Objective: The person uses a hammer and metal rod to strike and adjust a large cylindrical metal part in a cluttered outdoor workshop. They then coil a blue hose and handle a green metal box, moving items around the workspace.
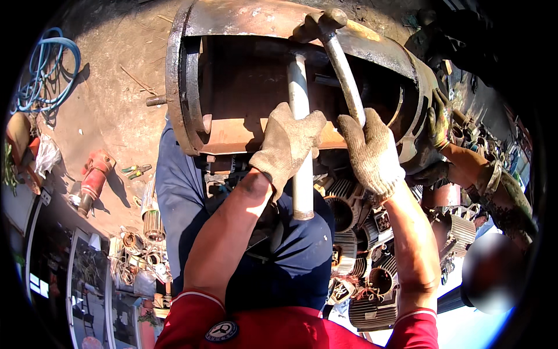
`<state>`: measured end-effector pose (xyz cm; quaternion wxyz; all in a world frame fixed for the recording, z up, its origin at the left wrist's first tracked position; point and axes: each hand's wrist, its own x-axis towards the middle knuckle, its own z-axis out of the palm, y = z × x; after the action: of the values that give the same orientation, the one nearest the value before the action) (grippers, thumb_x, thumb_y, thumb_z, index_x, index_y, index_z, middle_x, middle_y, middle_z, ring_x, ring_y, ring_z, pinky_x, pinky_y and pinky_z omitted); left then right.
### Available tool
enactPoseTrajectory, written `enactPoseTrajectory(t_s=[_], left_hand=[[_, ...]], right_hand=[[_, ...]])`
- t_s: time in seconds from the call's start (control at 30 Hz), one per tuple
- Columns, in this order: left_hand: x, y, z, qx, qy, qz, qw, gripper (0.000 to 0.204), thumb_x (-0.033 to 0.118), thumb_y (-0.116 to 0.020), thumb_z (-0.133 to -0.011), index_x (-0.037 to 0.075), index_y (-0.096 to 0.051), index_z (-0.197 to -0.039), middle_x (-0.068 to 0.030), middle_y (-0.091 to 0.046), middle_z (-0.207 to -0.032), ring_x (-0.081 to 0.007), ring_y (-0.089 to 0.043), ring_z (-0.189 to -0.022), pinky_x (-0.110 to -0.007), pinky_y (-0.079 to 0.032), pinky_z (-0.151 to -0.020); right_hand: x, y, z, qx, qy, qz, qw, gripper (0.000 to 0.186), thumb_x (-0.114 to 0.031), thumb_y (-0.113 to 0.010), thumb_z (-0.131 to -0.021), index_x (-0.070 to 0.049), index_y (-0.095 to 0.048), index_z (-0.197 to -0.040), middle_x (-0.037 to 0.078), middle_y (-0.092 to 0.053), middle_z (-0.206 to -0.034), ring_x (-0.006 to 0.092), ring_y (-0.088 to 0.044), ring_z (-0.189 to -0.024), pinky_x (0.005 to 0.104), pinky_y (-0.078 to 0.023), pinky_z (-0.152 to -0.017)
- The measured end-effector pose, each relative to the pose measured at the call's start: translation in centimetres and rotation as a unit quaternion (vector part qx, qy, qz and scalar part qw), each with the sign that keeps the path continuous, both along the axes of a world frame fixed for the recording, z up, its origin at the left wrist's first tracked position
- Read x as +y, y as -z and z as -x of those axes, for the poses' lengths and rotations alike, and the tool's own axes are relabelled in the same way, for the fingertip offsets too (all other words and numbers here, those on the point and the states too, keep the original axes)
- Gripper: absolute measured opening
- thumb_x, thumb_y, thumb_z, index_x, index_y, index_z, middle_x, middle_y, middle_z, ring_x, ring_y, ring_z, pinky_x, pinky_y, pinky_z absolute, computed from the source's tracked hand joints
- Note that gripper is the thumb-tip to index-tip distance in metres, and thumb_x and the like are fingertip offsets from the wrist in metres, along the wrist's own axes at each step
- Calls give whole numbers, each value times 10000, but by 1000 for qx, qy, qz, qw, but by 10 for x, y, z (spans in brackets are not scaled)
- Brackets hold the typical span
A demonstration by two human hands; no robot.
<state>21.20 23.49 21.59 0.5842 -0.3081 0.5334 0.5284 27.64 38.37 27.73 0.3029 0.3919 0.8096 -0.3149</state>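
A large rusty metal cylinder [238, 17] with a wide rectangular opening lies across the upper middle. My left hand [289, 136], in a dirty work glove, is closed around a pale metal rod [298, 87]. The rod's far end reaches into the opening, and its near end hangs over my legs. My right hand [372, 151], gloved too, grips the handle of a hammer [343, 70]. The hammer's head is raised near the cylinder's far rim, beyond the rod's far end. Another person's gloved hand [439, 119] rests against the cylinder's right end.
Many used electric motor housings [375, 311] are heaped below and right of the cylinder. On the ground at left lie a red metal tool [96, 177], pliers [137, 171] and a coiled blue hose [49, 72]. A threaded stud [156, 100] sticks out from the cylinder's left end.
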Motion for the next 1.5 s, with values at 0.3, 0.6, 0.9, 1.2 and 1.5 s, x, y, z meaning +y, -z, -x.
enactPoseTrajectory(t_s=[0.3,0.6,0.9,1.2,1.5], left_hand=[[-12,9,-27,23,-9,-1,1000,226,152,-706,-938,7,-599,-1075,-65,-608,-811,-122,-607,-634,-276,-548,-547],[30,4,-25,58,-5,-36,998,262,176,-715,-925,-17,-582,-1040,-73,-608,-743,-134,-608,-613,-281,-535,-540],[36,6,-29,54,-10,-16,998,269,168,-718,-916,-20,-570,-1041,-78,-599,-755,-133,-598,-613,-286,-527,-524],[38,1,-34,13,-35,-30,999,248,167,-716,-924,3,-562,-1029,-58,-580,-782,-121,-574,-624,-279,-512,-524],[39,1,-28,5,17,-12,1000,256,162,-713,-924,-4,-536,-1007,-69,-594,-802,-126,-595,-635,-289,-526,-528]], right_hand=[[10,-47,-12,210,-52,-108,970,298,40,-653,-900,-11,-653,-1194,137,-615,-976,212,-635,-724,301,-507,-583],[31,-30,-62,209,-160,-153,952,362,59,-697,-833,-34,-622,-1175,156,-618,-968,320,-637,-790,399,-525,-641],[27,-19,-33,143,-48,-56,987,194,-105,-615,-1004,-53,-699,-1171,192,-639,-1053,343,-699,-856,407,-544,-694],[24,-22,-31,118,-87,-78,986,207,-187,-591,-1044,-77,-712,-1171,202,-648,-1040,387,-697,-896,434,-538,-742],[16,-4,-33,81,-45,-62,994,254,-225,-601,-1051,-14,-674,-1171,208,-664,-930,360,-697,-808,415,-539,-666]])
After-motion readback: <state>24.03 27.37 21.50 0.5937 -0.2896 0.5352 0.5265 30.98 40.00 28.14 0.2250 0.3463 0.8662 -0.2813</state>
